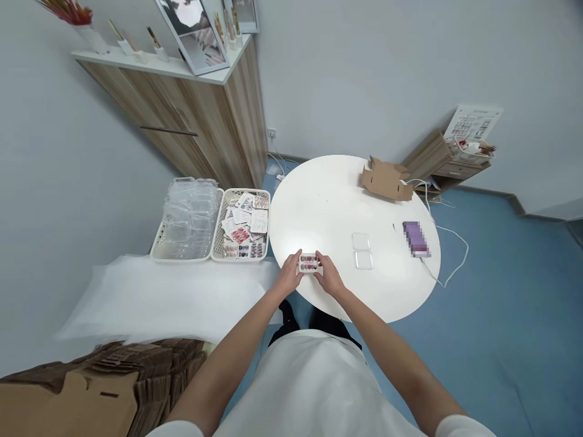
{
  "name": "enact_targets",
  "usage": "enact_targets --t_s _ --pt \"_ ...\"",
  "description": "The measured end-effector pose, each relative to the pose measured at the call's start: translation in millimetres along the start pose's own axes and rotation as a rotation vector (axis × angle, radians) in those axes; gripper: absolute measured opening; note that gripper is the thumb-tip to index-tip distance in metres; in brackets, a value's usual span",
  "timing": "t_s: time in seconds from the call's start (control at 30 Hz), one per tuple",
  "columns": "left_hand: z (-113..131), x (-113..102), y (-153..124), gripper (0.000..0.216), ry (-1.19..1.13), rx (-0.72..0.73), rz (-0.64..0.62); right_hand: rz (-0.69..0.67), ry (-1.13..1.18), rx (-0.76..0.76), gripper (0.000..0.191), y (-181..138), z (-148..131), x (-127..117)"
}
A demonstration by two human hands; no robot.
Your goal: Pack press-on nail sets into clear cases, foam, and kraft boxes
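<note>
Both my hands hold a small white card of press-on nails (309, 263) over the near edge of the round white table (328, 206). My left hand (289, 274) pinches its left end and my right hand (328, 276) pinches its right end, fingers closed on it. An open clear plastic case (362, 250) lies on the table just right of my hands.
A purple blurred phone (416, 238) with a white cable lies at the table's right. A small cardboard box (386, 179) sits at the far side. Left of the table stand a basket of clear cases (187, 221) and a basket of nail cards (243, 225). Flat cardboard (100, 376) is stacked at lower left.
</note>
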State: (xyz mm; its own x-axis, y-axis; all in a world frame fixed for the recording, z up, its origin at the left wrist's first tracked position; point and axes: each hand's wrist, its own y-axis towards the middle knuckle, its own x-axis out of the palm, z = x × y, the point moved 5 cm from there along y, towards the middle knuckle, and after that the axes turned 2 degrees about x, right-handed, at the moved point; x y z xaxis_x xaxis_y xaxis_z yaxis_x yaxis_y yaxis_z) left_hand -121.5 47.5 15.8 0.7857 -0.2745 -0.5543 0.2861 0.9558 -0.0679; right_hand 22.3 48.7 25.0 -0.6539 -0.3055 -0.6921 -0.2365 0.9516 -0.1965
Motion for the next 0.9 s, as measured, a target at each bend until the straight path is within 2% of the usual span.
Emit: enact_targets --t_s 0.2,0.5,0.6,0.73,0.9 --pt "26.3 32.6 -8.5 0.071 -0.019 0.105 -0.07 0.059 0.018 -0.009 0.065 -39.3 26.3 -24.8" --pt "70.5 100.5 -1.8 0.069 0.001 0.11 -0.209 0.044 0.116 0.059 0.064 -89.4 96.8 -67.7" --pt "85.7 116.8 11.4 0.069 0.033 0.086 -0.235 0.035 0.13 0.046 0.063 -91.3 116.9 -89.0" --pt "99.8 132.2 34.7 0.071 0.093 0.047 -0.227 0.033 0.102 -0.002 0.062 -77.9 137.1 -115.1" --pt "108.0 148.1 55.7 0.072 0.137 -0.013 -0.183 -0.009 0.063 -0.02 0.062 -53.6 156.2 -131.9"
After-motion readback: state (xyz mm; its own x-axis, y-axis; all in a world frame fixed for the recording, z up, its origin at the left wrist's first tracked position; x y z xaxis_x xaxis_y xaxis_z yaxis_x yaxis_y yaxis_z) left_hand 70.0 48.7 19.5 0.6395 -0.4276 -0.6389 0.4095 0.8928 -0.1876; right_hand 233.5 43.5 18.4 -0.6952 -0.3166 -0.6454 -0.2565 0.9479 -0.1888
